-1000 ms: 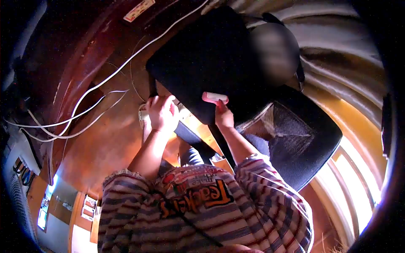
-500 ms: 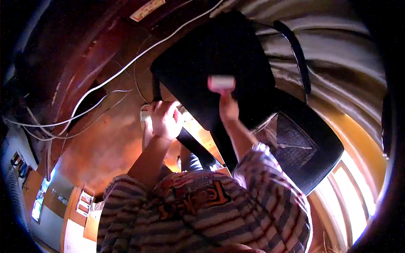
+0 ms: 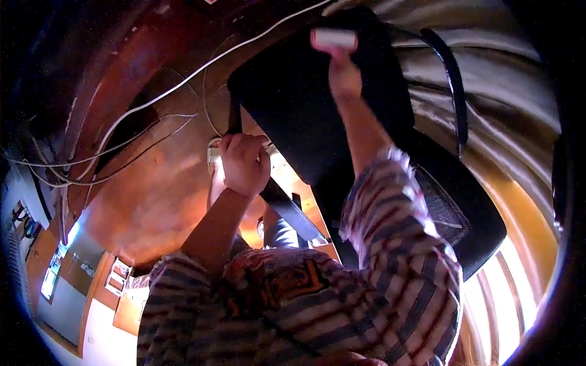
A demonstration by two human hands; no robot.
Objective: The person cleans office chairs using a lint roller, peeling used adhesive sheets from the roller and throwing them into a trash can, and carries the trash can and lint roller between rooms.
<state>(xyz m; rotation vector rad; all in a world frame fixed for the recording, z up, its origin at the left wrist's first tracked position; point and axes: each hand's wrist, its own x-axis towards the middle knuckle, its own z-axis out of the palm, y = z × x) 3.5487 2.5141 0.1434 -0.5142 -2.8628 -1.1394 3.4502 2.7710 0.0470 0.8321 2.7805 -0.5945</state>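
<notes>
My right hand is closed on the handle of a pink roller with a white cylinder, held over the far part of a black chair seat. My left hand has its fingers wrapped round the end of the chair's black armrest, at the seat's near left edge. To the right is the chair's mesh backrest. The second black armrest curves beyond the seat.
White cables run across the left side beside a dark reddish wooden surface. A draped, shiny curtain hangs at the right. Brown floor shows at the lower left.
My right hand has moved the roller forward, from the middle of the seat to its far part, with the arm stretched out. My left hand has stayed at the armrest.
</notes>
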